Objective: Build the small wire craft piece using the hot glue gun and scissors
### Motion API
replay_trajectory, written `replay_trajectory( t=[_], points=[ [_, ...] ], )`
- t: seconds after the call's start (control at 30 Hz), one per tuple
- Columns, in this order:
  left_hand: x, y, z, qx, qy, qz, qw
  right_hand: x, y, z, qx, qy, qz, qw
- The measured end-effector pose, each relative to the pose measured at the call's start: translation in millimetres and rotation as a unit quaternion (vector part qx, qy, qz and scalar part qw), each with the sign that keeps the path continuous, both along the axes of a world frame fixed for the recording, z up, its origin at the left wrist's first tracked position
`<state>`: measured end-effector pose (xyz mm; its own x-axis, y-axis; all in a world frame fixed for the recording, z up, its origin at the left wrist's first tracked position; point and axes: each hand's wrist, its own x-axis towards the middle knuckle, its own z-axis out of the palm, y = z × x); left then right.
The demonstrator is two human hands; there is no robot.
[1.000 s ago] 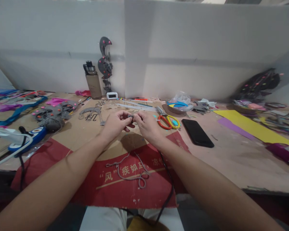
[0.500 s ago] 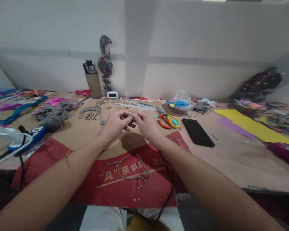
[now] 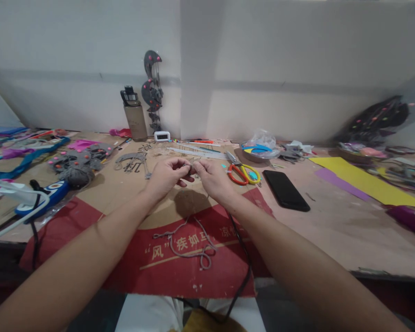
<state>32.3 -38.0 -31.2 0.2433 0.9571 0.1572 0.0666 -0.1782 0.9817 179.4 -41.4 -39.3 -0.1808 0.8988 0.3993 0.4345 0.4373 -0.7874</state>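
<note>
My left hand [image 3: 168, 177] and my right hand [image 3: 214, 180] meet over the cardboard, fingertips almost touching. Thumbs and forefingers of both pinch a small bit of grey yarn [image 3: 190, 168], mostly covered by the fingers. A loose length of grey cord [image 3: 193, 255] lies in loops on the red printed part of the cardboard [image 3: 124, 258], below the hands. Left of my left hand rests a flat, curved grey corded piece [image 3: 134, 159]. Scissors [image 3: 244, 174] with one red and one yellow handle lie just right of my right hand.
A black phone [image 3: 286, 190] lies to the right, near yellow sheets [image 3: 366, 180]. At the back stand a bottle [image 3: 135, 121] and a small white clock [image 3: 162, 136]. Grey pinned yarn work [image 3: 78, 166] sits left. A dark cable [image 3: 244, 258] crosses the cardboard's front edge.
The whole view has shifted very slightly. Both hands stay together in the same place, with only a small shift of the fingers around the grey bit.
</note>
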Motion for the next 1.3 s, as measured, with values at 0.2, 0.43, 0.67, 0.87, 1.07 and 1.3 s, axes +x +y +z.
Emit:
replay_trajectory(
  t=[0.2,0.43,0.67,0.87,1.07,1.3],
  points=[
    [1,3,-1.6,-0.020,-0.017,0.045,0.999,-4,-4,1.2,-0.004,-0.012,-0.006,1.000],
    [-2,9,-7.3,-0.037,-0.064,0.033,0.997,-6,-3,-1.8,0.005,0.012,-0.028,1.000],
    [1,5,-1.9,-0.080,-0.127,-0.017,0.989,-2,2,-4.0,-0.004,0.059,-0.033,0.998],
    [2,5,-0.7,-0.093,-0.134,-0.014,0.986,-3,-2,-0.6,0.020,-0.003,-0.053,0.998],
    [2,6,-2.1,-0.087,-0.111,0.027,0.990,-5,-6,-0.2,0.057,-0.047,-0.048,0.996],
    [-4,11,-2.3,-0.052,-0.127,0.062,0.989,-7,-7,-3.3,0.054,0.001,-0.044,0.998]
  ],
)
